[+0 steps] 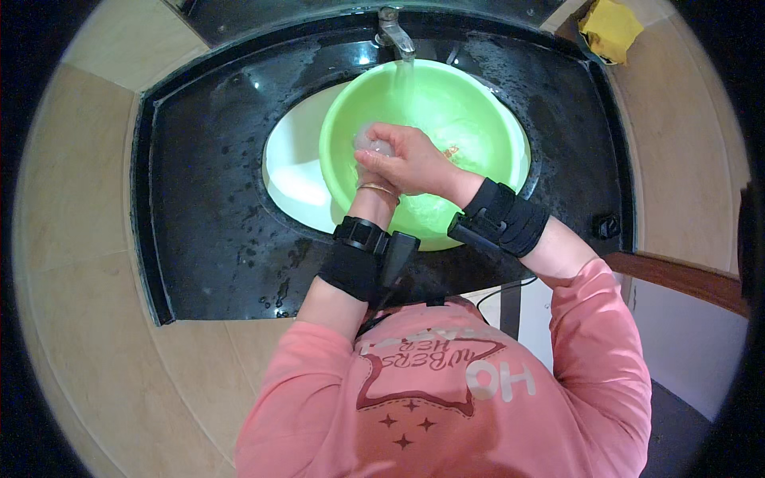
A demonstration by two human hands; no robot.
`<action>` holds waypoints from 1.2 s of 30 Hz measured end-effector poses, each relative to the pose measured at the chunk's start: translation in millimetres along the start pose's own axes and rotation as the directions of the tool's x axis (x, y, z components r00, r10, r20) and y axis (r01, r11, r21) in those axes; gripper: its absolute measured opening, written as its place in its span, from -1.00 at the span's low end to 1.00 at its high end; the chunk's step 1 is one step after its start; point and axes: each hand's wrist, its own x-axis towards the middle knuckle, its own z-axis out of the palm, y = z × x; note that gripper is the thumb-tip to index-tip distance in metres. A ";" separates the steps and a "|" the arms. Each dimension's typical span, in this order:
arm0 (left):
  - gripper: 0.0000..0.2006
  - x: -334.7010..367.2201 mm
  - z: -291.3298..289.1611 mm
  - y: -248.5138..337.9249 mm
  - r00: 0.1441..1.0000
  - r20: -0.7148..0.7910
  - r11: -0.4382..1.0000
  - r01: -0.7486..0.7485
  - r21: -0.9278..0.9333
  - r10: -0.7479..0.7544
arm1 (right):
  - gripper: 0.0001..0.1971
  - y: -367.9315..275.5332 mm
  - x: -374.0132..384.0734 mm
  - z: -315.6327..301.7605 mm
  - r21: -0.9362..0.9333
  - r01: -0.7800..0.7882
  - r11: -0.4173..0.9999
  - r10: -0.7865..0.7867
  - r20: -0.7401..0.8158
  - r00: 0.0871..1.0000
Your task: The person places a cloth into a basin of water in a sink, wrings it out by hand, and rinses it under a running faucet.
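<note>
Over a light green plastic basin [500,111], both hands are close together. My right hand [412,161] is closed, its thumb and fingers curled round a whitish, translucent rounded thing [373,139] whose kind I cannot make out. My left hand [373,177] is under and behind the right one, so its fingers are hidden; a thin bracelet [378,189] circles its wrist. Water runs from the faucet [394,36] into the basin, beyond the hands. A small orange-brown thing [451,150] shows in the basin beside the right wrist.
The basin rests in a white oval sink [296,171] set in a wet black countertop [207,191]. A crumpled yellow cloth or bag [610,30] lies at the far right corner. A small black object [606,226] sits near the counter's right edge. Tiled walls flank the counter.
</note>
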 end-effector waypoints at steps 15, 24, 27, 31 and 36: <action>-0.65 -40.8 61.8 11.8 0.915 -0.372 0.772 0.124 0.623 0.153 | -0.71 51.3 14.3 -41.4 -0.534 -0.182 0.826 0.156 -0.093 0.983; -0.37 -38.9 31.5 50.7 0.979 -0.176 0.387 0.204 0.899 -0.107 | -0.66 39.7 -14.9 -120.6 -0.166 -0.604 0.780 0.589 -0.133 0.797; -0.20 -39.2 8.5 43.8 0.990 0.107 -0.035 -0.104 0.994 0.093 | -0.68 9.5 -26.5 -111.8 0.181 -0.547 0.817 0.566 -0.072 0.821; -0.13 -54.8 65.7 18.3 0.753 0.630 -0.633 -0.397 0.665 0.191 | -0.53 -24.7 -24.8 -85.6 0.561 -0.463 0.686 0.551 0.015 0.834; -0.58 -43.2 67.4 39.0 0.965 0.179 0.211 -0.219 0.953 0.194 | -0.52 -12.6 -16.1 -85.8 0.318 -0.272 0.908 0.283 0.013 0.959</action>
